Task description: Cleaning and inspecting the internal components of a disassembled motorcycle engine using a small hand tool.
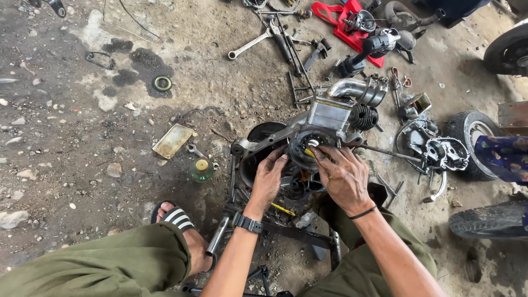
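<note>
Your left hand (pixel 268 179) lay open on the engine (pixel 308 146); right hand (pixel 344 176) pinched a yellow tool (pixel 309 153), which could slip on grease.

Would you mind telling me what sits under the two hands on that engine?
Under the left hand and right hand lies the engine case, with a round dark hub showing between the fingertips. The palms cover the lower part of the case, so that stays unseen.

Olive trousers, black wristwatch (pixel 247 223), black wristband (pixel 363 213), striped sandal (pixel 177 218).
</note>
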